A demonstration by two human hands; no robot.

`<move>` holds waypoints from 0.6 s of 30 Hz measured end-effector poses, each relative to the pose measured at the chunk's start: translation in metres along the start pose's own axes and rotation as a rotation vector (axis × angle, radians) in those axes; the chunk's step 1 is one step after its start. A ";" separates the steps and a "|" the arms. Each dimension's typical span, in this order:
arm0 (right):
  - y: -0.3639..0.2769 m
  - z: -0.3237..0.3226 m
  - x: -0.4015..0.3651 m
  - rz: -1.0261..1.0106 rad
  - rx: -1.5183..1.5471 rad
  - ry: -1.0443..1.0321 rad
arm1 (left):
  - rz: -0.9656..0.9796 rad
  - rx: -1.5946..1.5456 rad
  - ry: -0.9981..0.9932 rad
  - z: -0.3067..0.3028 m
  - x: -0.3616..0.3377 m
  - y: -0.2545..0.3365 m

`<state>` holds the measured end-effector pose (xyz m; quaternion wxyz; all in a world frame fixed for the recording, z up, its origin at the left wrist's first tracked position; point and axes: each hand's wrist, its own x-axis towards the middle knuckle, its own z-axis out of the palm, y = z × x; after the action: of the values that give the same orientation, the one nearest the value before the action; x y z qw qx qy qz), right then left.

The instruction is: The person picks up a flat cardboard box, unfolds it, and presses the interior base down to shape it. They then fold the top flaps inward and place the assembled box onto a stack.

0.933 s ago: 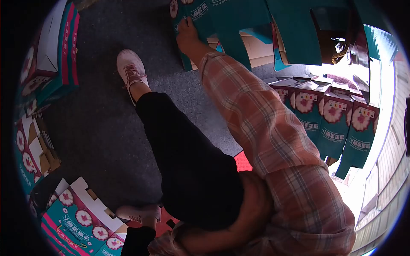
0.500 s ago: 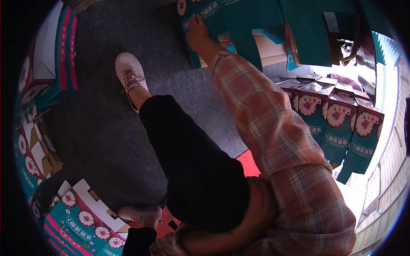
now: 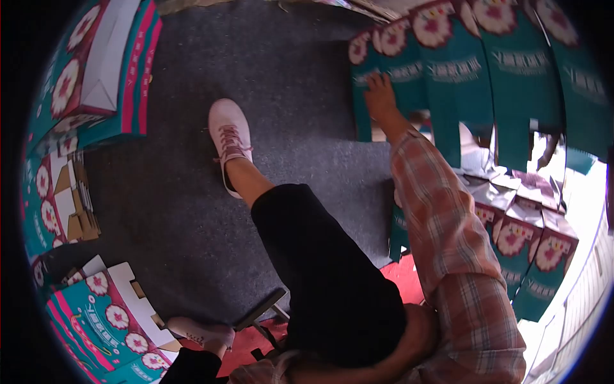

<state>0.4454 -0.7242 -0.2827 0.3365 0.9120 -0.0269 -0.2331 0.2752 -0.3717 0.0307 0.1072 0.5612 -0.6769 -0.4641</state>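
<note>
Printed teal-and-maroon cardboard cartons (image 3: 460, 73) stand in rows at two and four o'clock; what remains is unclear. The right hand (image 3: 382, 99) touches the end carton at one o'clock, the left hand (image 3: 419, 329) wraps the black-trousered knee (image 3: 377, 313), either grip uncertain. Dark grey floor (image 3: 173, 179) surrounds them, with more cartons (image 3: 105, 329) at eight o'clock.

Teal cartons (image 3: 455, 80) at upper right: cut off by the top edge, small print blurred. Palm of the right hand (image 3: 381, 101): hidden from view. Left hand (image 3: 420, 329): in shadow, fingers indistinct. Red surface (image 3: 404, 276): partly covered by the black trouser leg (image 3: 326, 256) and plaid sleeve (image 3: 448, 217). Lower-left carton (image 3: 105, 326): cropped at the bottom edge, finer lettering too small to read.
</note>
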 end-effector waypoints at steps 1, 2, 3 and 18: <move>0.004 -0.003 -0.001 0.000 -0.016 -0.061 | -0.166 0.132 0.092 -0.007 -0.005 0.003; 0.008 -0.004 -0.001 0.001 -0.032 -0.126 | -0.211 0.158 0.186 -0.010 -0.006 0.003; 0.011 -0.002 0.000 -0.012 -0.029 -0.116 | -0.218 0.167 0.279 -0.008 -0.004 0.002; 0.005 -0.037 -0.018 0.012 0.099 -0.106 | -0.239 0.170 1.055 0.043 0.002 -0.014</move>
<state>0.4461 -0.7024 -0.2477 0.2906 0.9137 -0.0614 -0.2773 0.2552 -0.3509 -0.0043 0.3330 0.7976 -0.4978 -0.0720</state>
